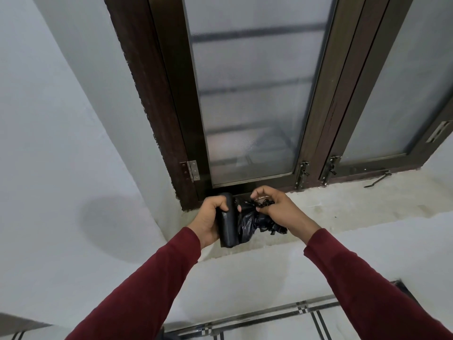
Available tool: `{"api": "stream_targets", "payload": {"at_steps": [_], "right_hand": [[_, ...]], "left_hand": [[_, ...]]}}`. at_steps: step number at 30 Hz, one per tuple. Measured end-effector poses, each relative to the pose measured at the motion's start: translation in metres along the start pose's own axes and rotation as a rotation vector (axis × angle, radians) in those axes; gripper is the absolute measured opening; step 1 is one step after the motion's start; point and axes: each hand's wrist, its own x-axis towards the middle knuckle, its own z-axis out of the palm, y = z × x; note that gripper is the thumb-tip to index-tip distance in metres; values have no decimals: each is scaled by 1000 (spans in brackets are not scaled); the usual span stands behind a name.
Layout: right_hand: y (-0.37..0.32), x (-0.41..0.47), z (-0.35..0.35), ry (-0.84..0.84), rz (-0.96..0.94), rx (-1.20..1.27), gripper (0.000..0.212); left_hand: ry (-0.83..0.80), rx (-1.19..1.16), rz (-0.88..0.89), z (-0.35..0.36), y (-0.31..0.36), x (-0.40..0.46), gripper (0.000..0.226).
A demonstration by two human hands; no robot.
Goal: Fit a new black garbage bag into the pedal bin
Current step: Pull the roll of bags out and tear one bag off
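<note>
A roll of black garbage bags [226, 224] is held upright over the window sill, with my left hand [210, 219] wrapped around it. From the roll a crumpled loose black garbage bag [255, 220] trails to the right. My right hand [277, 204] pinches the bunched end of that bag. Both arms wear dark red sleeves. No pedal bin shows in the head view.
A pale concrete window sill [343, 207] runs under a dark brown window frame [157, 99] with frosted glass. Metal latches [302, 174] and a hinge [192, 170] sit at the frame's base. A white wall stands at the left. Tiled wall with dark stripes [269, 317] lies below.
</note>
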Motion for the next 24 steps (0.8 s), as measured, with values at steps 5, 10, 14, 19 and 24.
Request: {"api": "stream_targets", "payload": {"at_steps": [5, 10, 14, 19, 24], "right_hand": [[-4, -1, 4, -39, -5, -36, 55], [-3, 0, 14, 94, 44, 15, 8], [-1, 2, 17, 192, 66, -38, 30], [-1, 2, 9, 101, 63, -157, 24], [-2, 2, 16, 256, 3, -139, 18]], "left_hand": [[-4, 41, -21, -1, -1, -1, 42], [21, 127, -9, 2, -1, 1, 33], [44, 158, -10, 4, -1, 1, 49], [61, 183, 15, 5, -5, 3, 46], [165, 182, 65, 9, -11, 5, 59]]}}
